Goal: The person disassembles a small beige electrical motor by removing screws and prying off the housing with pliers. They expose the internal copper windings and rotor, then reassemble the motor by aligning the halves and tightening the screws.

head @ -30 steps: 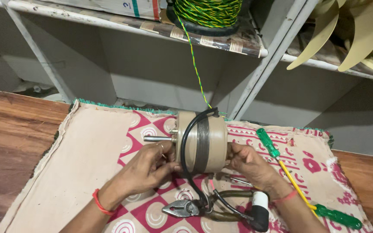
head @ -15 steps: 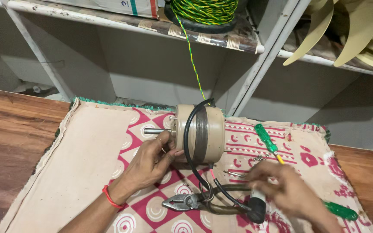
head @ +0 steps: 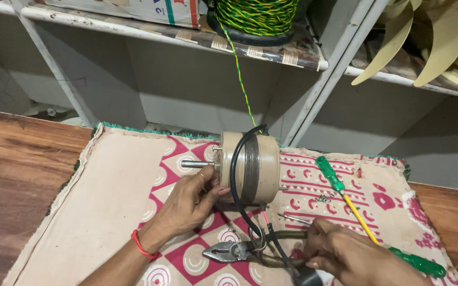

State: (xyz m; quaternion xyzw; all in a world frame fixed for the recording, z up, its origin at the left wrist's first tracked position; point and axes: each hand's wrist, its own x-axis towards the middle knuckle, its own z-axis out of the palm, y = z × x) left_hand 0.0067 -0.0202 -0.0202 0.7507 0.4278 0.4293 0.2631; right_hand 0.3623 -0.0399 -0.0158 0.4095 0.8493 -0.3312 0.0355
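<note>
Left hand [head: 189, 204]: grasping the beige motor [head: 250, 168], which stands on edge mid-cloth [head: 107, 185], steel shaft pointing left, black cable looped over it. Right hand [head: 345, 251]: fingers curled near the pliers [head: 239, 251] handles; grip unclear, wrist cut off by the frame edge.

I am at a brown wooden counter [head: 17, 175], its boards dark and a little worn. A beige cloth [head: 107, 201] with pink and white patterns and a green fringe covers the middle of it. Behind it stands a white metal shelf rack [head: 314, 90] with slanted posts, against a plain grey wall [head: 186, 90]. On the shelf sit a spool of green and yellow wire [head: 255, 16], a cardboard box [head: 133, 8] and cream fan blades [head: 430, 42]. The light is soft and even.
</note>
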